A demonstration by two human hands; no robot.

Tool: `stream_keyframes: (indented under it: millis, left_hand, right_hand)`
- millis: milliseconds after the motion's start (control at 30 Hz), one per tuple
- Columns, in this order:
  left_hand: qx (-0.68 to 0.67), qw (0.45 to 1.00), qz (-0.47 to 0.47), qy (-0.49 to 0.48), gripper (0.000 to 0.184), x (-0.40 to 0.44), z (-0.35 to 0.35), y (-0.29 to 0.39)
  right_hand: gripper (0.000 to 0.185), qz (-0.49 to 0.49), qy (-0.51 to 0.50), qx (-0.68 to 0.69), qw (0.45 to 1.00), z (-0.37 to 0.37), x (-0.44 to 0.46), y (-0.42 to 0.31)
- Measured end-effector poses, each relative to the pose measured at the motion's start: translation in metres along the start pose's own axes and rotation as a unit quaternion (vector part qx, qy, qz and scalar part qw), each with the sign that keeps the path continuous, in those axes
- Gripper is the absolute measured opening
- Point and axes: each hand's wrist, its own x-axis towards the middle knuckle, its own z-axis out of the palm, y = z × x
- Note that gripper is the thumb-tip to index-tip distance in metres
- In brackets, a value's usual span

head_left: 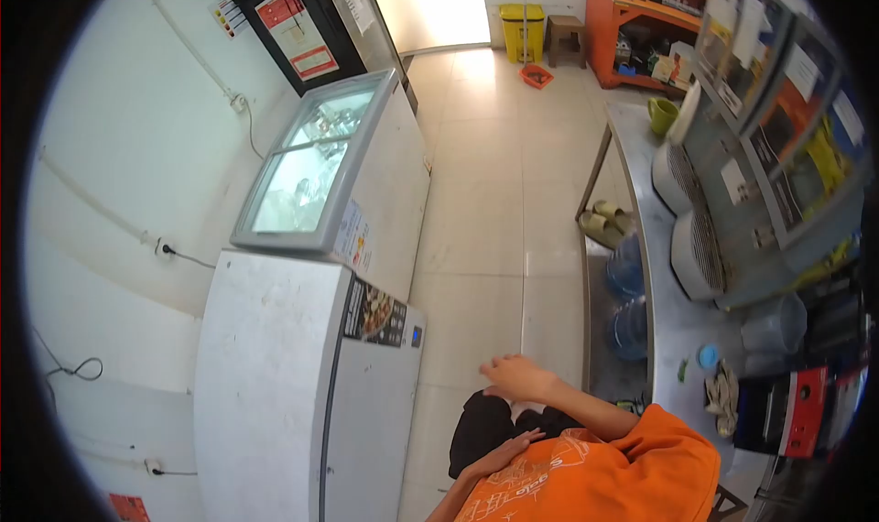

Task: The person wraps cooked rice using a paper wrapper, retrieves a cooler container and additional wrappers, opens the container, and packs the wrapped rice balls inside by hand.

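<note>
My left hand lies flat against the front of my orange shirt, its fingers stretched out and nothing in them. Ahead of my body, my right hand hangs in the air above my dark trousers. Its fingers are loosely bent and apart, with no object visible in them. To the left of both hands stands a white chest freezer with a closed lid; neither hand touches it.
A glass-topped freezer stands farther along the left wall. On the right, a steel table carries a green mug and a clear plastic container. Blue water bottles and slippers sit below. A yellow bin stands ahead.
</note>
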Motion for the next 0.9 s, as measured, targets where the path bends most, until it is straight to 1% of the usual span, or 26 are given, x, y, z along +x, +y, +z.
stream_keyframes:
  millis: [100, 167, 200, 300, 333, 367, 433, 467, 533, 567, 600, 633, 667, 700, 733, 800, 833, 867, 900]
  left_hand:
    - [0.026, 0.999, -0.028, -0.003, 0.060, 0.017, -0.067, 0.043]
    - [0.040, 0.998, -0.048, -0.010, 0.060, 0.028, -0.118, 0.074]
    - [0.035, 0.999, -0.008, -0.037, 0.058, 0.038, -0.149, 0.080]
    - [0.029, 0.996, -0.067, -0.057, 0.057, 0.059, -0.220, 0.158]
    - [-0.014, 0.990, -0.060, -0.123, 0.057, 0.079, -0.251, 0.158]
    - [0.029, 0.985, -0.067, -0.154, 0.058, 0.098, -0.279, 0.158]
    - [0.103, 0.965, -0.087, -0.225, 0.059, 0.129, -0.316, 0.190]
    - [0.077, 0.961, -0.077, -0.256, 0.062, 0.142, -0.333, 0.206]
    - [0.218, 0.918, -0.117, -0.311, 0.066, 0.185, -0.383, 0.204]
    - [0.288, 0.886, -0.131, -0.338, 0.067, 0.211, -0.413, 0.198]
    - [0.390, 0.839, -0.174, -0.337, 0.065, 0.248, -0.468, 0.152]
    - [0.493, 0.768, -0.214, -0.347, 0.062, 0.282, -0.518, 0.116]
    - [0.579, 0.684, -0.250, -0.366, 0.060, 0.315, -0.564, 0.087]
    - [0.706, 0.578, -0.295, -0.284, 0.058, 0.320, -0.568, 0.137]
    - [0.797, 0.442, -0.354, -0.211, 0.057, 0.318, -0.557, 0.221]
    - [0.744, 0.564, -0.339, -0.115, 0.058, 0.346, -0.595, 0.249]
    - [0.711, 0.618, -0.330, -0.066, 0.059, 0.355, -0.612, 0.257]
    - [0.574, 0.757, -0.308, -0.057, 0.057, 0.366, -0.630, 0.260]
    - [0.417, 0.867, -0.270, -0.040, 0.055, 0.391, -0.651, 0.262]
  right_hand:
    - [0.041, -0.084, 0.002, -0.026, 0.996, -0.029, 0.077, 0.011]
    - [0.039, -0.084, -0.010, -0.063, 0.994, -0.042, 0.127, 0.028]
    - [0.039, -0.074, -0.020, -0.074, 0.994, -0.044, 0.150, 0.039]
    - [0.038, -0.022, -0.048, -0.077, 0.996, -0.065, 0.191, 0.060]
    - [0.038, 0.003, -0.048, -0.081, 0.996, -0.081, 0.205, 0.073]
    - [0.038, 0.014, -0.031, -0.065, 0.997, -0.097, 0.216, 0.088]
    - [0.037, 0.042, -0.003, -0.022, 0.999, -0.123, 0.226, 0.117]
    - [0.037, 0.071, 0.029, -0.002, 0.997, -0.135, 0.229, 0.134]
    - [0.036, 0.176, 0.077, 0.015, 0.981, -0.147, 0.231, 0.175]
    - [0.036, 0.224, 0.100, 0.021, 0.969, -0.154, 0.232, 0.195]
    - [0.037, 0.266, 0.111, 0.042, 0.957, -0.170, 0.228, 0.212]
    - [0.038, 0.316, 0.094, 0.072, 0.941, -0.180, 0.225, 0.230]
    - [0.039, 0.362, 0.077, 0.100, 0.924, -0.188, 0.225, 0.248]
    - [0.039, 0.404, 0.061, 0.127, 0.904, -0.198, 0.225, 0.270]
    - [0.040, 0.428, 0.041, 0.130, 0.894, -0.206, 0.228, 0.294]
    - [0.041, 0.469, 0.001, 0.145, 0.871, -0.222, 0.237, 0.341]
    - [0.041, 0.469, 0.001, 0.127, 0.874, -0.241, 0.241, 0.362]
    - [0.042, 0.464, 0.001, 0.119, 0.878, -0.262, 0.252, 0.380]
    - [0.042, 0.460, 0.006, 0.106, 0.882, -0.285, 0.264, 0.404]
